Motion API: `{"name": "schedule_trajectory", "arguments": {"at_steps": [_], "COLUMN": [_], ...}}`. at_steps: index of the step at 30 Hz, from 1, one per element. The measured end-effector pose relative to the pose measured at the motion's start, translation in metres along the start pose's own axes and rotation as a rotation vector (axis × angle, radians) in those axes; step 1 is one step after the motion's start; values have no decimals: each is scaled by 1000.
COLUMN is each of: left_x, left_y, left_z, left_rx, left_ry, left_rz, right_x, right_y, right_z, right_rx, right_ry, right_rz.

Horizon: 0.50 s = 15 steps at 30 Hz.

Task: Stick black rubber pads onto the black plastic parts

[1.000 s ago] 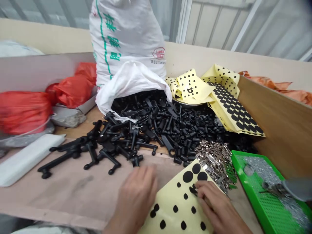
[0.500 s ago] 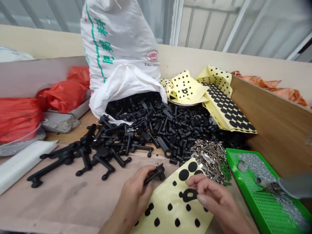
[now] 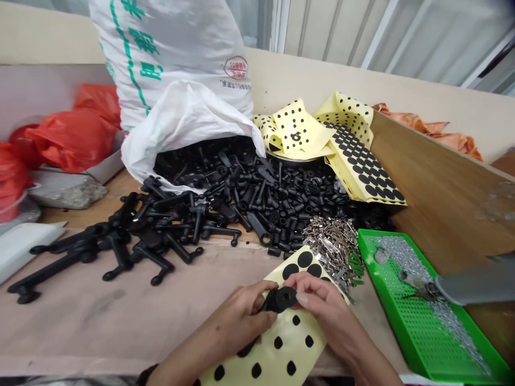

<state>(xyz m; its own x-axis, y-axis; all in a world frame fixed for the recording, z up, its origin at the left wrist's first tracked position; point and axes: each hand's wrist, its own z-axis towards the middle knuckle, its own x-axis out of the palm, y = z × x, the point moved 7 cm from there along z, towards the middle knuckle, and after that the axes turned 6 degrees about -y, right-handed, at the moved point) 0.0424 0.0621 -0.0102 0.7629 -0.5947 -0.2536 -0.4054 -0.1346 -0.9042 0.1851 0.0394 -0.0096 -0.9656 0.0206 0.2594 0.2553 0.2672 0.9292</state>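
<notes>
My left hand (image 3: 251,316) grips a black plastic crank handle (image 3: 269,301) above a yellow backing sheet (image 3: 267,348) dotted with black stickers. Between the fingertips of my right hand (image 3: 317,300) is the edge of a black ring-shaped sticker (image 3: 286,298) with a hole in its middle. The ring lies over the near end of the handle; whether it is stuck down I cannot tell. My left fingers hide part of the handle. More black crank handles (image 3: 151,257) lie in a heap beyond my hands.
A white woven sack (image 3: 181,59) spills black parts at the back. Metal pins (image 3: 328,244) are heaped beside a green tray (image 3: 402,321) of small silver pieces, with a grey tool (image 3: 470,281) over it. More sticker sheets (image 3: 362,166) and red bags (image 3: 76,139) stand behind.
My right hand has lifted the ring sticker off the yellow sheet and brought it left to the handle. My left hand has turned the handle and moved it toward my right. The view has shifted.
</notes>
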Motion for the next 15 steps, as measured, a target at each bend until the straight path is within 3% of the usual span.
{"name": "schedule_trajectory", "arguments": {"at_steps": [2, 5, 15], "left_x": [7, 10, 5], "left_y": [3, 6, 1], "left_z": [1, 2, 0], "left_rx": [-85, -142, -84], "left_ry": [55, 28, 29], "left_rz": [-149, -267, -315], "right_x": [1, 2, 3], "right_y": [0, 0, 3], "right_z": [-1, -1, 0], "right_rx": [2, 6, 1], "right_ry": [1, 1, -18], "right_rz": [4, 1, -47]}}
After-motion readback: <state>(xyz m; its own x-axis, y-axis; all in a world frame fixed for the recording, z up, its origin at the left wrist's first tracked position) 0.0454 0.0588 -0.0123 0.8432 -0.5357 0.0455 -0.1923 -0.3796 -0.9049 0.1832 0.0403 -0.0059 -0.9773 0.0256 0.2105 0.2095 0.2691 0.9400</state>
